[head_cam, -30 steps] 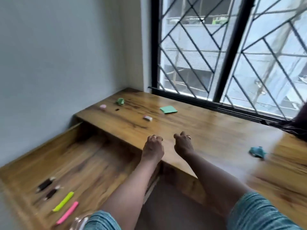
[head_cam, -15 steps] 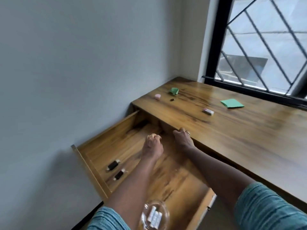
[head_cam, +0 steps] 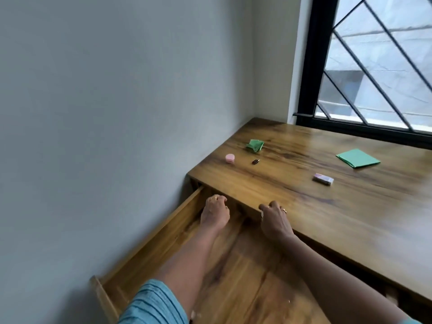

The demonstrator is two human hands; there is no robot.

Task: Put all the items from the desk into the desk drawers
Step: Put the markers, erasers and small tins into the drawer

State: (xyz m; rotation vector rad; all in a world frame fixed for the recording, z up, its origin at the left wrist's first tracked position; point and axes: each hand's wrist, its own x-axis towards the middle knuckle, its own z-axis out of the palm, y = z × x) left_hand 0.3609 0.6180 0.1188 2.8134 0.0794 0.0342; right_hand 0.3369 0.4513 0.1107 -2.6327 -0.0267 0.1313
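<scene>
- The desk (head_cam: 355,220) runs under the window, and the things to be cleared lie on its far left part.
- The drawer (head_cam: 152,246) stands pulled far out beside the wall, so it is ready to take them. What shows of its floor is bare wood, and the arms cover much of it.
- The left hand (head_cam: 215,212) is deep in the drawer near its back, knuckles up and fingers curled under. I cannot tell whether it holds anything.
- The right hand (head_cam: 274,218) has curled fingers meeting the desk's front edge, probably to steady the reach. I cannot tell whether it grips the edge.
- A flat green sheet (head_cam: 357,157) lies nearest the window, well apart from both hands.
- A crumpled green paper (head_cam: 255,145) sits near the back left corner.
- A small box (head_cam: 323,179) lies between the sheet and the front edge.
- A pink pot (head_cam: 230,158) and a dark clip (head_cam: 256,161) lie just beside each other.
- Half a second ago two black items and a glass jar showed in the drawer; now the view is closer and they are out of sight. The left hand has gone further back, and the five desk things have not moved.
</scene>
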